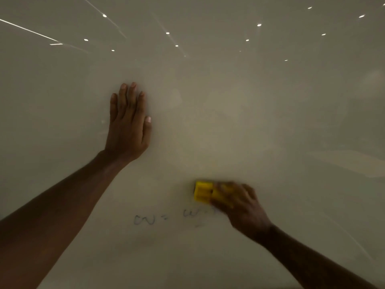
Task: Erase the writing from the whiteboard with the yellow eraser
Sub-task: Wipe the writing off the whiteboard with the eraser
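Observation:
A glossy whiteboard [239,122] fills the whole view. My right hand [242,207] grips the yellow eraser [203,191] and presses it against the board at lower centre; the hand and eraser are blurred. Just below the eraser some faint dark writing [145,219] runs across the board, with a smudged part near my right hand. My left hand [129,124] lies flat on the board, fingers together and pointing up, well above and left of the writing. It holds nothing.
Ceiling lights [167,33] and bright lines are reflected in the upper part of the board. Pale wipe smears [343,163] show at the right. No board edge or tray is in sight.

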